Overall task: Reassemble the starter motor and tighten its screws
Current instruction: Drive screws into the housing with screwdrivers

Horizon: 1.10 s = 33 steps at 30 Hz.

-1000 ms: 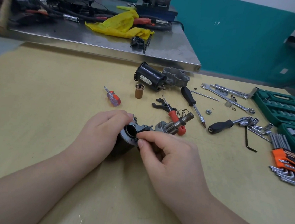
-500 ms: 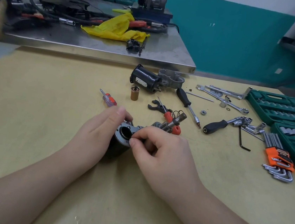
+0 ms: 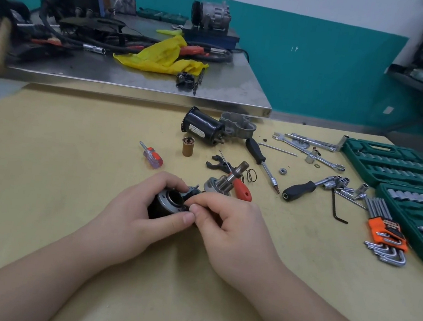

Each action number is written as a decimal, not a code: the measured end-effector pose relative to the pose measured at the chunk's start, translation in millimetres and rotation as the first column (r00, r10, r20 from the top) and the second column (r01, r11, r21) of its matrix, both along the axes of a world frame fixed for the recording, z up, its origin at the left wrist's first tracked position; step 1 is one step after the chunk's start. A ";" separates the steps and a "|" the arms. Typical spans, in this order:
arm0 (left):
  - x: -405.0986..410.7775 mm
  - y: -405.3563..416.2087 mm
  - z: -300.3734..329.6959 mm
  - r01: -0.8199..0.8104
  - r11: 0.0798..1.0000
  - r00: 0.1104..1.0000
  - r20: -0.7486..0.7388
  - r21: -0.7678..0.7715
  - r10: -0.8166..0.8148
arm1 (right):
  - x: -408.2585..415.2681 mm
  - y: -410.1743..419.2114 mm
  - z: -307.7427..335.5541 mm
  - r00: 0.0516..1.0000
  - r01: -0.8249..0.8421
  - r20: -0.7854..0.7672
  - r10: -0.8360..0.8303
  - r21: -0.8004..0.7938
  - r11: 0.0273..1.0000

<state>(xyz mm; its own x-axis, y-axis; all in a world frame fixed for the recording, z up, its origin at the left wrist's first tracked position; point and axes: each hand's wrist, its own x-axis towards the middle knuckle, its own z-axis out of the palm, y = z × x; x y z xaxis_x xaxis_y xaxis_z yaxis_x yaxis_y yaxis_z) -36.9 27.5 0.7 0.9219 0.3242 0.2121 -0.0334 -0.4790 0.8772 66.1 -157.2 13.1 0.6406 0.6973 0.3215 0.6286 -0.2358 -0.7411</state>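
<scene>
Gripping the black motor housing (image 3: pixel 166 204) with my left hand (image 3: pixel 135 215), fingers curled over its top and thumb under its open end, I hold it on the yellow table (image 3: pixel 46 168) near the front middle. My right hand (image 3: pixel 232 223) pinches a small dark part at the housing's rim, too small to identify. Just behind my hands lies the geared shaft (image 3: pixel 225 180) beside an orange-handled tool (image 3: pixel 242 190), and farther back a second black motor body (image 3: pixel 203 129) lies against a grey cast housing (image 3: pixel 238 127).

Yellow rag (image 3: pixel 164 58); green socket cases (image 3: pixel 394 165); motor housing (image 3: pixel 159 206) seemingly black.
</scene>
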 end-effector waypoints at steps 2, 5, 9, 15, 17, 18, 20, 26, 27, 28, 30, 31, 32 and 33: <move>2.2 -2.9 0.3 -0.031 1.000 0.999 0.016 0.006 0.031 | 0.6 -0.6 0.2 1.000 -0.006 -0.011 0.006 -0.007 1.000; 6.6 -6.2 2.8 -0.090 0.996 0.995 0.038 -0.012 0.090 | 1.0 -1.3 -0.6 0.998 -0.016 -0.063 0.016 0.004 1.000; 12.3 -8.6 3.8 -0.137 0.989 0.990 0.035 -0.049 0.139 | 1.2 -1.1 -1.9 0.997 0.004 -0.074 -0.001 0.033 0.999; 15.9 -8.3 5.1 -0.158 0.974 0.987 0.012 -0.162 0.162 | 0.5 -3.4 0.6 0.990 0.086 -0.126 -0.067 0.155 0.984; 14.7 -7.4 5.4 -0.165 0.968 0.986 0.000 -0.192 0.168 | 5.3 -5.8 7.0 0.981 0.166 -0.137 -0.135 0.245 0.955; 13.6 -7.1 5.6 -0.165 0.966 0.986 -0.008 -0.200 0.167 | 13.7 -7.8 9.9 0.963 0.240 -0.187 -0.193 0.278 0.930; 11.3 -7.5 5.7 -0.160 0.967 0.987 -0.018 -0.199 0.160 | 43.1 -13.3 16.0 0.895 0.416 -0.289 -0.340 0.265 0.870; 8.7 -10.6 8.3 -0.143 0.970 0.990 -0.015 -0.195 0.142 | 124.7 -37.9 11.9 0.804 0.595 0.308 -0.509 -0.428 0.681; 8.7 -10.7 8.7 -0.145 0.971 0.989 -0.010 -0.192 0.146 | 129.1 -40.6 7.6 0.803 0.595 0.351 -0.481 -0.480 0.644; 8.9 -10.6 9.0 -0.150 0.970 0.988 -0.006 -0.191 0.151 | 131.9 -42.5 3.7 0.803 0.596 0.359 -0.476 -0.504 0.625; 9.3 -10.2 8.8 -0.158 0.970 0.987 -0.007 -0.188 0.159 | 135.9 -44.7 -1.9 0.797 0.602 0.296 -0.527 -0.468 0.647; 9.8 -9.8 8.4 -0.157 0.969 0.987 -0.007 -0.190 0.158 | 136.5 -45.3 -3.5 0.797 0.601 0.249 -0.551 -0.427 0.676; 10.2 -9.5 7.7 -0.153 0.969 0.988 -0.006 -0.196 0.154 | 136.7 -46.1 -4.4 0.803 0.592 0.216 -0.555 -0.397 0.702; 10.6 -9.0 6.9 -0.150 0.968 0.988 -0.008 -0.203 0.151 | 136.9 -46.8 -4.7 0.815 0.576 0.196 -0.545 -0.378 0.725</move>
